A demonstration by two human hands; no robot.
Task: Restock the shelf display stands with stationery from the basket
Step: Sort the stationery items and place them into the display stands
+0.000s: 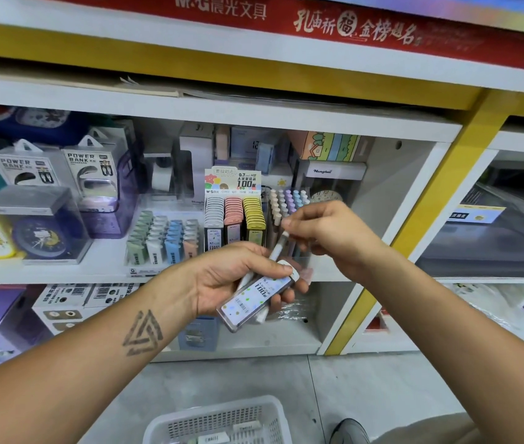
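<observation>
Crowded shelving behind, a pen (278, 248) pinched by the right hand (328, 232) could dislodge the lead case (256, 298) gripped alongside it in the left hand (238, 280).

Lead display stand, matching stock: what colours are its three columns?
Head view: the cardboard lead display stand holds grey, pink and yellow columns, left to right.

Glossy plastic lead case (256, 299); perforated white plastic basket (219, 418).

Power bank boxes (59, 169) and boxed alarm clocks (41, 237) (left side) fill the shelf.
</observation>
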